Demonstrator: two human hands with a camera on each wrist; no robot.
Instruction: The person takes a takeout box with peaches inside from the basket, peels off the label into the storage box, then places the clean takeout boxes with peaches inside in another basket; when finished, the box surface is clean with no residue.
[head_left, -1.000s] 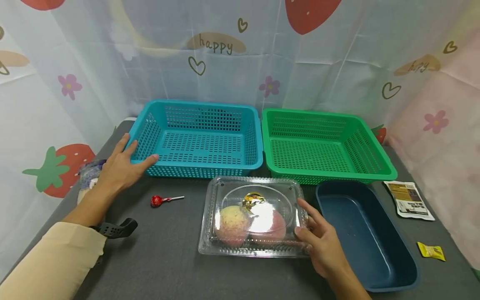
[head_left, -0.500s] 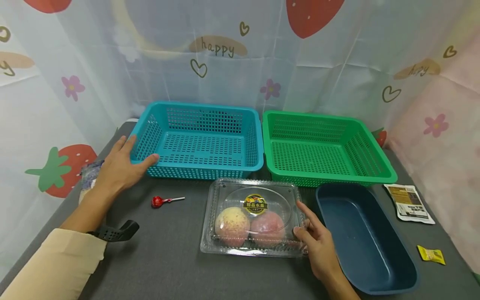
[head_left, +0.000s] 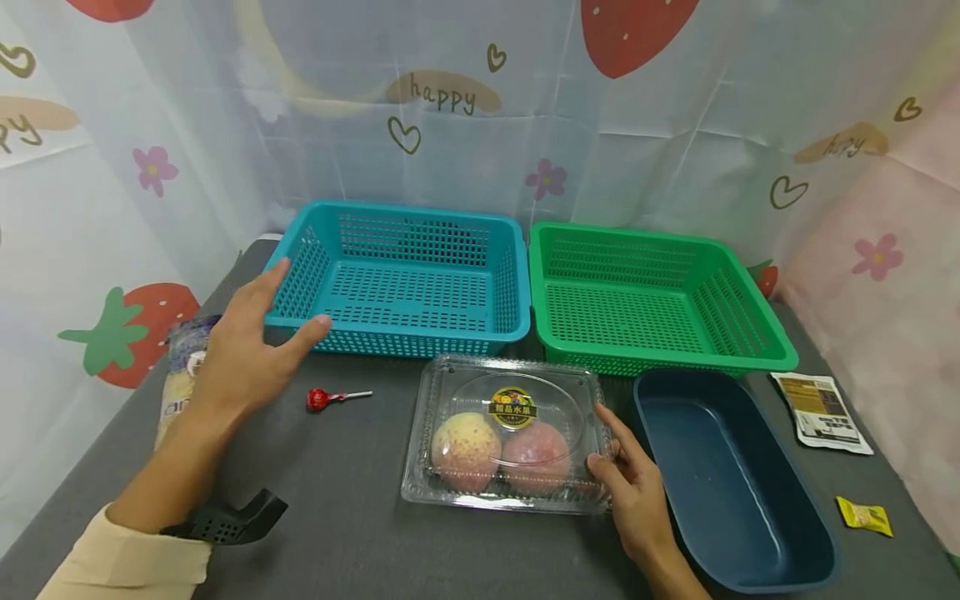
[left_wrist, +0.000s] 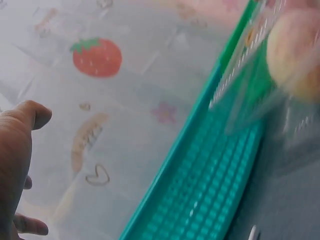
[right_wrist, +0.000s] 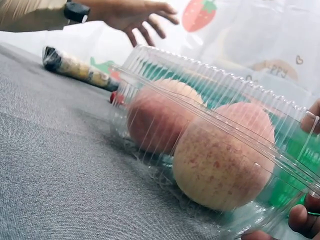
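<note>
Gripping the clear fruit box (head_left: 508,440) by its right side with the right hand (head_left: 637,496), roughly midway between the left and right edges of the table (head_left: 360,492); spreading the left hand (head_left: 251,350) (loose and free) beside the near-left corner of the blue basket (head_left: 405,342).

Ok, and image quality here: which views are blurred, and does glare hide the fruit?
Head view: crisp, the label readable, small glints along the clear box but none hiding the fruit; left wrist: soft overall, the box edges smeared at upper right and the left hand dim; right wrist: the nearer fruit fairly sharp, the curtain behind hazy and pale.
</note>
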